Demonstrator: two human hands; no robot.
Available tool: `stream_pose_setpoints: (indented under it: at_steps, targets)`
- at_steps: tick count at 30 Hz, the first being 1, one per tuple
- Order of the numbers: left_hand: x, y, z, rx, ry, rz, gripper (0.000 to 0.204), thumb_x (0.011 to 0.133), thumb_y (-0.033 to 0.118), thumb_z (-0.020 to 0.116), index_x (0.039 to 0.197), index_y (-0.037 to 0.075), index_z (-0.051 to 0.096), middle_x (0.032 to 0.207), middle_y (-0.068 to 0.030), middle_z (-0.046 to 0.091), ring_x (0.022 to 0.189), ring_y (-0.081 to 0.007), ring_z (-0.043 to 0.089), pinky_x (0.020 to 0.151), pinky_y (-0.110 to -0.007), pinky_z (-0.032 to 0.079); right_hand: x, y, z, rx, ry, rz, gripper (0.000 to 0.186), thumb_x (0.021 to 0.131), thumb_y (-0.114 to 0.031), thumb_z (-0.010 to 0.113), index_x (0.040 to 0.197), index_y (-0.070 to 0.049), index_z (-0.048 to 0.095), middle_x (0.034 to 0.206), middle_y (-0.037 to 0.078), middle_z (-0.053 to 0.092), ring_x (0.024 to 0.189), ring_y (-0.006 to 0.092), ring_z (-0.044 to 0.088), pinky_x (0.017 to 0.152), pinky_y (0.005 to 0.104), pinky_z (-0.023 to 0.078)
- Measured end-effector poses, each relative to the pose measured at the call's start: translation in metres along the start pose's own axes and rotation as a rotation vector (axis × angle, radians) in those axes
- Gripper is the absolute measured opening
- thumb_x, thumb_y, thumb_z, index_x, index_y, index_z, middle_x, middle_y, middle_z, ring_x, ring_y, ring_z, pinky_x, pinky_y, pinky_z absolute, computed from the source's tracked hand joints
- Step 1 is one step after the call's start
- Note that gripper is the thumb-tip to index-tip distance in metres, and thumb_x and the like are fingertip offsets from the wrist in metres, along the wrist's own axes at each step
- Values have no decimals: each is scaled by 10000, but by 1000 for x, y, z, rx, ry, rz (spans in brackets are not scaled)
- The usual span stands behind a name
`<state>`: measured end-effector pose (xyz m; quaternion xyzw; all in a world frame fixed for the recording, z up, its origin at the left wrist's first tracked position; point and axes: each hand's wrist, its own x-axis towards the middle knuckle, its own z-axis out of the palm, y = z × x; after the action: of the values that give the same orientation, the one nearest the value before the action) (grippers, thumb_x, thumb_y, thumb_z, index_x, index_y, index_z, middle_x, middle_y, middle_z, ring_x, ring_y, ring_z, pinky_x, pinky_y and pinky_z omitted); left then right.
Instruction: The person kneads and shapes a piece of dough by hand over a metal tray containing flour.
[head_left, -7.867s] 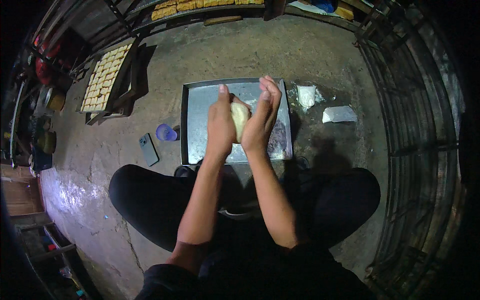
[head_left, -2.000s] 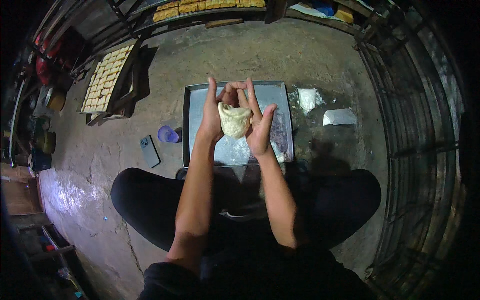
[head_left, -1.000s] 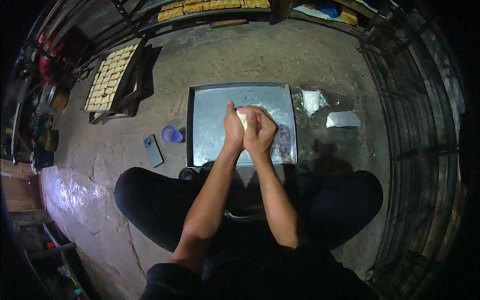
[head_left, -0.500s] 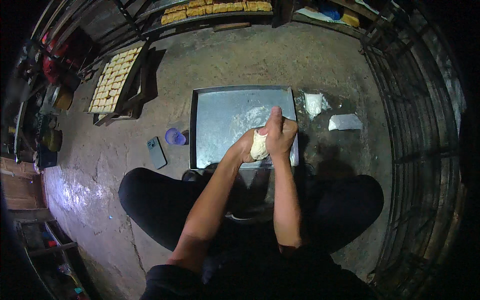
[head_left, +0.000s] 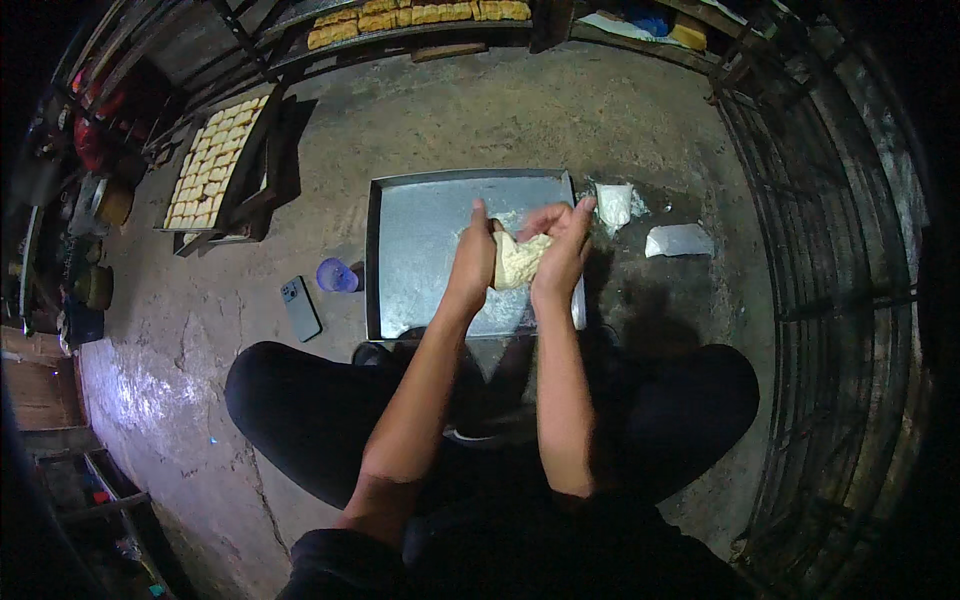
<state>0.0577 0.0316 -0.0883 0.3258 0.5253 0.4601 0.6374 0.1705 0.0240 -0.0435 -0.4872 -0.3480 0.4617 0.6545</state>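
Observation:
Between my two hands is a lump of pale, soft dough [head_left: 518,262], held over a metal tray [head_left: 415,235]. My left hand [head_left: 478,255] presses against its left side, thumb pointing up. On the other side, my right hand [head_left: 562,250] cups the dough, with its thumb raised and its fingers bent over the far end. Part of the dough is covered by the hands. White flour is smeared across the tray's floor beneath them.
Right of the tray lie an open bag of white powder [head_left: 614,204] and a white packet [head_left: 680,240]. Left are a purple cup [head_left: 337,275] and a phone [head_left: 300,308]. A tray of pale pieces [head_left: 215,165] stands far left; shelves [head_left: 400,40] hold browned bread; dark racks [head_left: 830,310] line the right.
My hands have moved apart from a tight clasp around the dough. More of the lump shows now, broader and slightly farther from me. The whole view has shifted a little.

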Motion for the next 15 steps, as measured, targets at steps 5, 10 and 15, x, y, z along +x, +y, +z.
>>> stream_pose_setpoints:
  at_steps: [5, 10, 15]
  targets:
    - [-21, 36, 3, 5, 278, 154, 707, 1058, 555, 188, 740, 36, 545, 620, -57, 517, 606, -173, 505, 619, -331, 427, -1, 7, 13, 23, -31, 68, 753, 1030, -625, 195, 1217, 5, 562, 1194, 161, 613, 1140, 245, 561, 967, 383, 440]
    - [-6, 4, 3, -47, 293, 261, 682, 1020, 658, 233, 1077, 32, 496, 953, -87, 538, 887, -187, 518, 881, -317, 424, -18, 23, 35, -26, -81, -6, 675, 1056, -554, 227, 1432, -24, 411, 1407, 181, 473, 1303, 284, 460, 1105, 394, 328]
    - [-10, -2, 24, -85, 197, 295, 710, 1005, 683, 241, 1413, 106, 306, 1387, -149, 374, 1292, -275, 363, 1132, -398, 261, -12, 27, 26, -84, 79, -52, 616, 1057, -521, 294, 1332, -19, 522, 1275, 166, 586, 1124, 269, 582, 955, 387, 457]
